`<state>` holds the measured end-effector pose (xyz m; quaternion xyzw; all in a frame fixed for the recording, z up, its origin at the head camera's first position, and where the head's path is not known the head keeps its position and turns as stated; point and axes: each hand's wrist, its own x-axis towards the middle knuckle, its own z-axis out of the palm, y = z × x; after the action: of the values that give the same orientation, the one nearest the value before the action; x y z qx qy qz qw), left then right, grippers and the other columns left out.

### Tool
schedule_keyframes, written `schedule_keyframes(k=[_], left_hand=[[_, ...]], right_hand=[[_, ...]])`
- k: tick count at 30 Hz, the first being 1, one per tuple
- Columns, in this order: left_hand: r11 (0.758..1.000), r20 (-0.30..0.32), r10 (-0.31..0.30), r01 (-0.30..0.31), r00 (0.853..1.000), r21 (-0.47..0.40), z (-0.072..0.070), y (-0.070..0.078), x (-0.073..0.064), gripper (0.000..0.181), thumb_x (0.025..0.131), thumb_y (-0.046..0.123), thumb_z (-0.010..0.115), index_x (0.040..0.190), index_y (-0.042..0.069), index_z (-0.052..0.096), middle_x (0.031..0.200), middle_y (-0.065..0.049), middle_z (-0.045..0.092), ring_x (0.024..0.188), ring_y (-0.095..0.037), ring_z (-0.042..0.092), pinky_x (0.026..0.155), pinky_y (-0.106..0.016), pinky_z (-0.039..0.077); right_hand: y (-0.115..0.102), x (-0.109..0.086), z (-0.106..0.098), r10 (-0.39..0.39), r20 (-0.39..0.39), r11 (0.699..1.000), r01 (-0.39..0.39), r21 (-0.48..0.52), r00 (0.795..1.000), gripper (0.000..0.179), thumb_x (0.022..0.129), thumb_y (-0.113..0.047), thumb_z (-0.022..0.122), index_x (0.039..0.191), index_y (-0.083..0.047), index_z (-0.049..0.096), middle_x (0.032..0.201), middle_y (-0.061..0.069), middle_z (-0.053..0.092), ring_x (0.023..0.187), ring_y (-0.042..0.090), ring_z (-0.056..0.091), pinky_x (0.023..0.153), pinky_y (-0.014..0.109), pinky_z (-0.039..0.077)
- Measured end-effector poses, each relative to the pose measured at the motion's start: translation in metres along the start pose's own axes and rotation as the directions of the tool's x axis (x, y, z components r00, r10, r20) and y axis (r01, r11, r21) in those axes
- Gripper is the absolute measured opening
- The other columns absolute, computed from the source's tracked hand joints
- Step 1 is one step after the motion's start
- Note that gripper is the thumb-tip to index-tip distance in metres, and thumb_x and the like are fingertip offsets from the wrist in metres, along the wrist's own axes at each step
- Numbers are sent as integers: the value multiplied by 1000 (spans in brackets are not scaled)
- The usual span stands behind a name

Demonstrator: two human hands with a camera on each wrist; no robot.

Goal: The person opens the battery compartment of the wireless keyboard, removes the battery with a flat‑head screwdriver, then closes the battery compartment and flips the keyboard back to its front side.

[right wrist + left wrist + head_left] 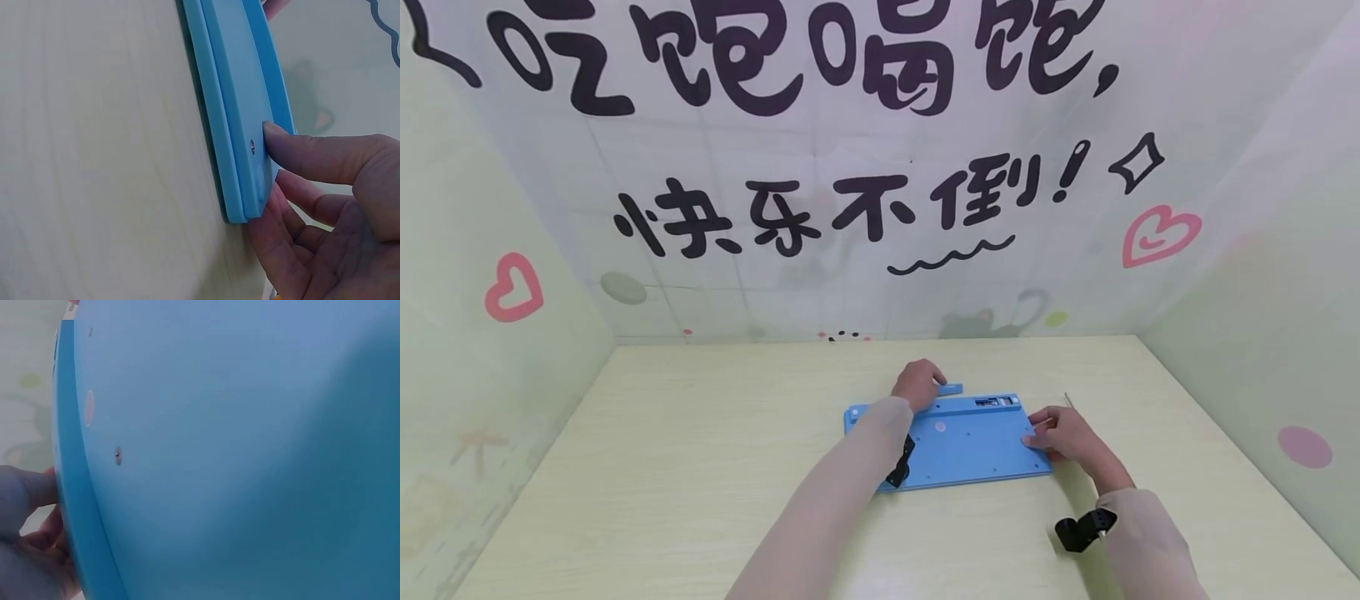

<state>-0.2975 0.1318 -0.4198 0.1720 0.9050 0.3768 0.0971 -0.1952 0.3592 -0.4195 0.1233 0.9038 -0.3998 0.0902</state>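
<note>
A blue keyboard (970,450) lies underside up on the table, small screw holes and a pale round sticker on it. At its raised far edge, the battery compartment (996,402) is uncovered, with dark and silvery parts inside. My left hand (917,385) reaches over the far edge and holds a small blue battery cover (952,388) by one end; the left wrist view hides that cover behind the keyboard. My right hand (1063,435) grips the keyboard's right end, its thumb (312,155) on the underside and fingers around the edge.
A thin pale stick (1070,402) shows just behind the right hand; its kind is unclear. The light wooden table (700,467) meets a printed back wall (850,292) and side walls. A black wrist camera (1084,530) sits on the right sleeve.
</note>
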Motion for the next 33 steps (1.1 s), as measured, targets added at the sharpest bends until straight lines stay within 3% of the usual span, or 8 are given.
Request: schedule_keyframes(k=[8, 19, 33], left_hand=[[1000, -43, -26, 25, 999, -8, 6, -9, 4, 25, 90, -2, 48, 101, 7, 70, 109, -7, 60, 108, -23, 52, 93, -36, 41], [1000, -93, -18, 19, 996, 8, 10, -8, 3, 25, 89, -3, 50, 100, 6, 70, 98, -7, 58, 98, -21, 53, 89, -33, 43], [999, -135, -8, 15, 991, 49, 18, -11, 5, 21, 89, 1, 54, 100, 7, 70, 96, -7, 59, 93, -21, 55, 82, -32, 46]], right_hand=[[1, 1, 1, 4, -9, 1000, -4, -4, 1000, 48, 78, -13, 73, 114, 10, 52, 91, 15, 53, 77, 23, 52, 65, 33, 51], [0, 0, 0, -9, -5, 1000, 9, -7, 1000, 48, 78, -14, 73, 114, 11, 52, 90, 14, 53, 77, 23, 51, 65, 33, 51], [4, 2, 2, -4, -11, 1000, 4, 5, 1000, 46, 78, -12, 73, 112, 10, 53, 90, 13, 55, 75, 22, 51, 62, 31, 49]])
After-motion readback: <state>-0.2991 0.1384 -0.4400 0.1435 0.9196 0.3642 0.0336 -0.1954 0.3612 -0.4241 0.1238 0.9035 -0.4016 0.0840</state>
